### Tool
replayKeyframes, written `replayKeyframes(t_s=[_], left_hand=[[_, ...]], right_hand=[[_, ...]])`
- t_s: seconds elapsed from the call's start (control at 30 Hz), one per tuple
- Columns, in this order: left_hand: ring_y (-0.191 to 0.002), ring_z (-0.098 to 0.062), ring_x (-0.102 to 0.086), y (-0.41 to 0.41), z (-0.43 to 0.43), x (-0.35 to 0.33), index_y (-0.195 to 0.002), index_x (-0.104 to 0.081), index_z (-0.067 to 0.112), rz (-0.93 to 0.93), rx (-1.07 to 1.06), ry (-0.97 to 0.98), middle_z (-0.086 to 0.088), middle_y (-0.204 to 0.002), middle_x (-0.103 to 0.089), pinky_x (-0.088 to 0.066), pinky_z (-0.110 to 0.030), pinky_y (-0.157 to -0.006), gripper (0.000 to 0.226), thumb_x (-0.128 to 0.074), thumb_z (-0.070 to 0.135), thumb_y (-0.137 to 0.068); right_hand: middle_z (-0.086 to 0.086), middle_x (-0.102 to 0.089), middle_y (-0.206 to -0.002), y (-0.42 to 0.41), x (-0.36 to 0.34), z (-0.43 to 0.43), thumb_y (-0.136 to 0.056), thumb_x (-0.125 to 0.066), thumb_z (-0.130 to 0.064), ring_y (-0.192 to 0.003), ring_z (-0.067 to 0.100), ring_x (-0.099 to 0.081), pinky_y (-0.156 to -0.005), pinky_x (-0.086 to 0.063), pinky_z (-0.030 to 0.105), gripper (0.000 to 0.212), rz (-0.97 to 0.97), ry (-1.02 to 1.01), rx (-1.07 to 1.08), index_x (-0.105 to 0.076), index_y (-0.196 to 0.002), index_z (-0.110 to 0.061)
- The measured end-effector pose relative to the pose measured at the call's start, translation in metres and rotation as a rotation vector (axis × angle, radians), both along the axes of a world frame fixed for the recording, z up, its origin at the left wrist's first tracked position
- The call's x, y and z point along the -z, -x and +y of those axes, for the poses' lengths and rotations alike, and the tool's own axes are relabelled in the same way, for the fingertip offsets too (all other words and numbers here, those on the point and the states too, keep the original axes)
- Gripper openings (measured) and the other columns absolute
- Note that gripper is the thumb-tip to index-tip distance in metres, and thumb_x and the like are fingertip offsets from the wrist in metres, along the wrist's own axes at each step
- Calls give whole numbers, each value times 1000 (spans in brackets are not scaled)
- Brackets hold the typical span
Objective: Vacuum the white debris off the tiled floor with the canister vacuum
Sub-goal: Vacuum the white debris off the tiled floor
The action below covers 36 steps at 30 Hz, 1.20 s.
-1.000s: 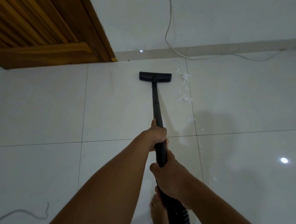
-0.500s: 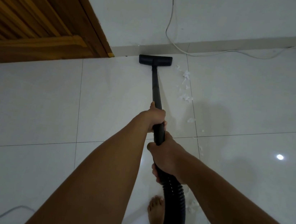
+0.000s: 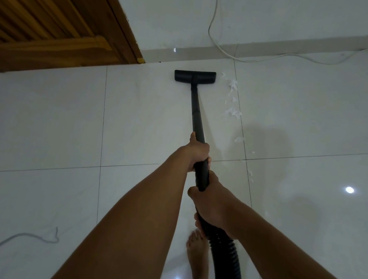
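The black vacuum wand (image 3: 196,113) runs from my hands to a flat black floor head (image 3: 195,76) lying on the white tiles just short of the baseboard. My left hand (image 3: 196,151) grips the wand higher up. My right hand (image 3: 213,204) grips it lower, where the ribbed black hose (image 3: 228,269) begins. White debris (image 3: 232,99) lies in a loose line to the right of the floor head, trailing back along the tile joint. The canister is out of view.
A wooden door (image 3: 42,15) and its frame stand at the upper left. A white cable (image 3: 283,56) hangs down the wall and runs along the baseboard to the right. Another grey cord (image 3: 13,237) lies at the lower left. My bare foot (image 3: 196,258) stands under the hose.
The floor head was pushed forward to the baseboard half a second ago and has since been pulled back a little. Both hands kept their grip on the wand.
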<state>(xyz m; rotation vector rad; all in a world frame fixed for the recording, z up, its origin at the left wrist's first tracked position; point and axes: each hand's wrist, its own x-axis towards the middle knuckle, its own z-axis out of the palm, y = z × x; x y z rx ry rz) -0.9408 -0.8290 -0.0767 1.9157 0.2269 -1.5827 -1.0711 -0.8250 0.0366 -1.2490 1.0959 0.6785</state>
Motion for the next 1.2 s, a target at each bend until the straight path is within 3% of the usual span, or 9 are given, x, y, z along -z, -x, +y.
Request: replayKeyframes(t_s=[0.23,0.4,0.73,0.8,0.9,0.93,0.97,1.07,1.2], left_hand=[[-56,-16,-55,49,27,-9,-159,-1,41,7,-33,-12,-9,-68,-57,-55,-32,-60,71,-38,14,-105],[-57,-16,-54,105,55,-16,-159,4,42,15,-51,-23,-9,-68,-56,-54,-32,-59,74,-38,14,-105],[-58,-16,-54,233,120,-19,-159,3,47,12,-91,-41,-8,-73,-56,-56,-33,-66,75,-40,15,-106],[-59,-16,-54,253,135,-18,-158,6,47,12,-84,-42,-8,-73,-57,-57,-34,-71,77,-40,16,-106],[-60,-17,-55,278,159,-16,-158,6,48,12,-64,-50,-7,-71,-57,-57,-37,-76,77,-41,17,-105],[-60,-17,-56,285,167,-16,-158,4,47,11,-62,-53,-8,-71,-58,-57,-36,-74,76,-41,17,-105],[-59,-17,-56,291,175,-16,-158,3,47,9,-56,-55,-8,-71,-58,-57,-35,-71,75,-41,17,-105],[-57,-17,-55,308,196,-16,-159,-2,44,-3,-30,-59,-8,-69,-57,-55,-33,-62,72,-41,16,-105],[-58,-15,-54,328,224,-13,-159,1,46,-10,-1,-57,-8,-73,-57,-53,-30,-57,73,-39,16,-106]], right_hand=[[8,-59,-78,48,-9,21,-105,-49,-24,-47,11,-55,-37,-45,19,64,-9,34,-55,-16,-159,-31],[11,-60,-69,105,-8,49,-104,-48,-23,-39,14,-55,-45,-51,29,62,-11,-36,-31,-18,-156,-36],[13,-59,-75,233,-18,110,-107,-48,-25,-38,12,-53,-40,-49,25,58,1,-58,-43,-17,-155,-31],[12,-60,-76,250,-19,123,-105,-48,-20,-44,15,-56,-45,-54,28,60,-6,-62,-33,-16,-156,-28],[14,-62,-95,275,-20,148,-103,-49,-22,-70,23,-63,-77,-61,40,67,-1,-20,-89,-12,-159,-25],[15,-62,-100,282,-19,157,-103,-49,-23,-75,24,-63,-81,-60,42,68,2,-8,-105,-11,-160,-26],[15,-63,-100,289,-20,166,-103,-49,-24,-73,24,-63,-78,-60,41,69,11,-6,-105,-11,-160,-27],[15,-64,-84,307,-19,191,-105,-50,-25,-51,18,-60,-51,-56,32,66,41,-62,-20,-12,-158,-34],[14,-63,-78,325,-13,226,-106,-49,-27,-48,16,-58,-43,-51,27,68,55,-54,18,-8,-159,-38]])
